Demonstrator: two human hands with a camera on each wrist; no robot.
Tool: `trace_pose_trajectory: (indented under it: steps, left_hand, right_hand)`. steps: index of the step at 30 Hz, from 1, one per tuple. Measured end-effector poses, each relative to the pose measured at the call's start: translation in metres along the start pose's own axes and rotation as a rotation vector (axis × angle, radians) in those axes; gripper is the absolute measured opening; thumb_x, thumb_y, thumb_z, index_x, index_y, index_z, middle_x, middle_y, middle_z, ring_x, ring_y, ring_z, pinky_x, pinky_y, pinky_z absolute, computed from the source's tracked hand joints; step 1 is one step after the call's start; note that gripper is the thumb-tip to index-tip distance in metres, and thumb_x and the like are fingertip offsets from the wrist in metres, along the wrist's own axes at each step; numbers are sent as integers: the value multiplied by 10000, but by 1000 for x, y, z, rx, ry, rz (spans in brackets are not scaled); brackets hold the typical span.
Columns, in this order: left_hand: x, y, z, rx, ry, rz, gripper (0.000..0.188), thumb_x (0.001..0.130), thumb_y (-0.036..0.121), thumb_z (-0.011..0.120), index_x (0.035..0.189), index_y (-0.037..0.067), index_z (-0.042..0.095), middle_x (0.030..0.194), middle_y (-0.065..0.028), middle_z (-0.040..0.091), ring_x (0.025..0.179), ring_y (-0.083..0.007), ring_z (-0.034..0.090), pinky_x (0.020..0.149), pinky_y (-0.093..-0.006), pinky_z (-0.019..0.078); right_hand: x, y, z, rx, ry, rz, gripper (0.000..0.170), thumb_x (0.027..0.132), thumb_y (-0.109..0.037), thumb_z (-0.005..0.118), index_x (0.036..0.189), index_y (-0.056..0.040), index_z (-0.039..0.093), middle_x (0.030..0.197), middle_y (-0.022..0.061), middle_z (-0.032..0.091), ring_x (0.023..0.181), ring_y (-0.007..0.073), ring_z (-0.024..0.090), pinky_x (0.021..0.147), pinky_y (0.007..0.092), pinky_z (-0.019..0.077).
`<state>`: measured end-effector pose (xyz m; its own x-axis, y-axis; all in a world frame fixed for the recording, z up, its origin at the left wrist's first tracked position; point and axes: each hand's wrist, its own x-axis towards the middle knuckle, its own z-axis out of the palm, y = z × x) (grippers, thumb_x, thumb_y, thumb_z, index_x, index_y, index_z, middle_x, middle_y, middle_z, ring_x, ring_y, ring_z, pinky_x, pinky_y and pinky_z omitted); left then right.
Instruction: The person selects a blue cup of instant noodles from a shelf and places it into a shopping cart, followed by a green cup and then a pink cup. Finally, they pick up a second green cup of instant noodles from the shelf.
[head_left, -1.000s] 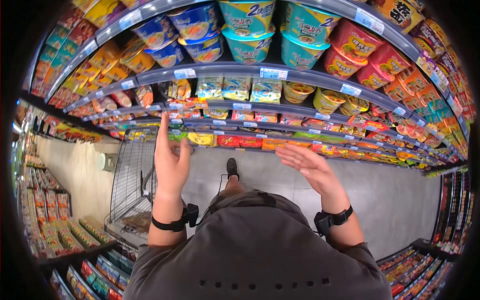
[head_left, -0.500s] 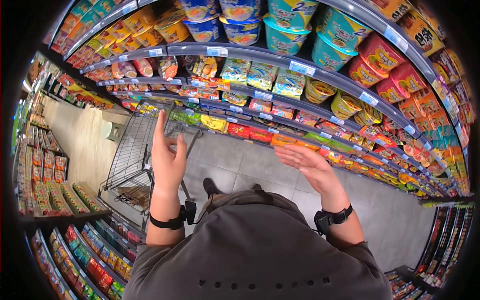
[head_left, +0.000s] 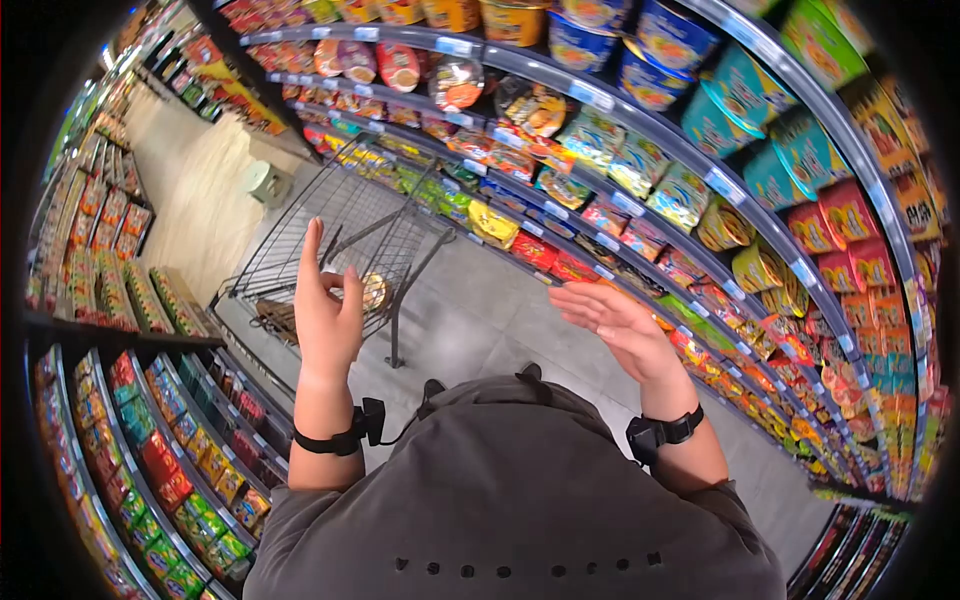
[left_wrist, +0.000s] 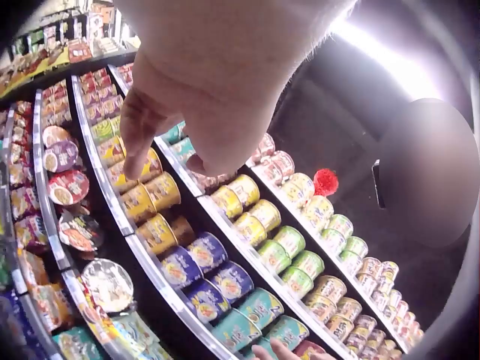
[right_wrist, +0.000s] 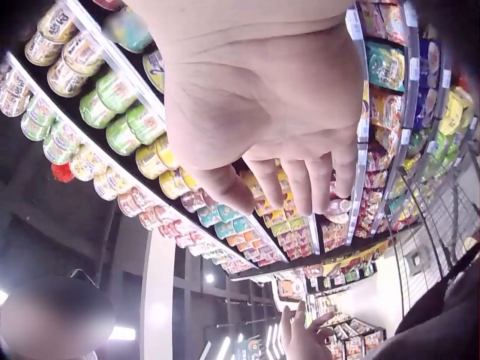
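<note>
My left hand (head_left: 331,325) is raised in front of the body with its fingers extended and nothing in it. In the head view it overlaps the wire shopping cart (head_left: 335,225), which stands beyond it. My right hand (head_left: 628,335) is held up too, palm turned inward, fingers straight, holding nothing. Behind it in that view are the lower shelves of bagged noodles (head_left: 590,268). The right wrist view shows the open palm (right_wrist: 262,105) with the fingers spread a little. Cup noodles (left_wrist: 202,274) in blue, yellow and teal fill the shelves in the left wrist view.
Long curved-looking shelves (head_left: 560,85) of instant noodles run along the front and right. More racks of packets (head_left: 165,470) stand at the lower left. Grey floor tiles (head_left: 480,300) lie between, and a pale wooden aisle (head_left: 190,190) holds a small greenish bin (head_left: 265,183).
The view has turned to the left, so the shelves slant to the right and more of the cart shows. Both hands keep nearly the same pose in front of the body.
</note>
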<state>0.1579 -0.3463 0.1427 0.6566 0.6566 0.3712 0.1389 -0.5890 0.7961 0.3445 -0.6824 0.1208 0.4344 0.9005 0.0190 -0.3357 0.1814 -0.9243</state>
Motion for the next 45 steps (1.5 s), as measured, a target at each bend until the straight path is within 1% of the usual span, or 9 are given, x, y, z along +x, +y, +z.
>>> trace_pose_trajectory:
  steps: [3,7,9,13,16,26,32,42,45]
  left_hand:
    - [-6,-28,-43,63,45,-89,694,996,-3,571,1627,50,285,1612,-161,450,795,-100,672,759,-260,559]
    - [-21,-59,-90,29,118,-151,702,989,-29,576,1626,55,293,1595,-158,468,779,-99,657,759,-253,555]
    - [-28,-72,-112,0,181,-189,702,954,1,623,1599,26,346,1559,-146,517,693,-98,593,698,-260,519]
    - [-44,-106,-159,89,214,-263,692,958,28,637,1591,21,357,1540,-149,535,704,-128,615,732,-282,537]
    - [-58,-133,-192,149,225,-263,691,982,-19,586,1612,62,317,1589,-174,476,723,-119,670,697,-258,551]
    - [-99,-193,-287,186,318,-305,695,975,7,593,1609,57,313,1587,-173,483,716,-123,679,689,-263,543]
    - [-112,-212,-312,179,337,-339,701,969,4,592,1608,56,312,1584,-171,486,704,-123,674,692,-263,543]
    - [-126,-225,-314,146,344,-364,702,975,18,594,1613,57,305,1582,-183,482,707,-135,661,723,-277,551]
    - [-133,-227,-320,133,376,-415,686,954,64,634,1582,19,363,1533,-205,521,730,-161,626,743,-292,544]
  right_hand:
    - [33,9,29,-16,-83,47,650,990,-273,626,1533,24,428,1546,223,500,1459,335,466,1205,446,342]
    - [78,23,68,-49,-185,86,639,992,-269,625,1524,29,435,1539,225,506,1446,332,482,1202,447,355]
    - [97,31,91,-51,-218,113,637,993,-269,625,1522,31,436,1536,226,508,1442,331,486,1202,448,358]
    - [132,48,139,-69,-290,163,641,995,-274,626,1524,33,435,1534,229,510,1442,330,487,1206,445,356]
    - [154,63,173,-92,-347,187,643,995,-276,627,1525,33,435,1537,227,509,1441,328,489,1205,441,358]
    - [199,108,269,-134,-465,222,622,993,-264,629,1506,40,454,1519,217,531,1425,320,508,1199,439,371]
    - [199,125,297,-130,-477,242,630,991,-265,639,1509,38,448,1513,215,537,1416,314,518,1189,436,386]
    - [211,129,301,-108,-446,294,629,984,-268,648,1506,28,462,1496,215,553,1390,320,544,1166,444,412]
    - [225,134,308,-101,-468,313,625,983,-260,648,1506,28,463,1491,217,556,1389,326,543,1163,449,415]
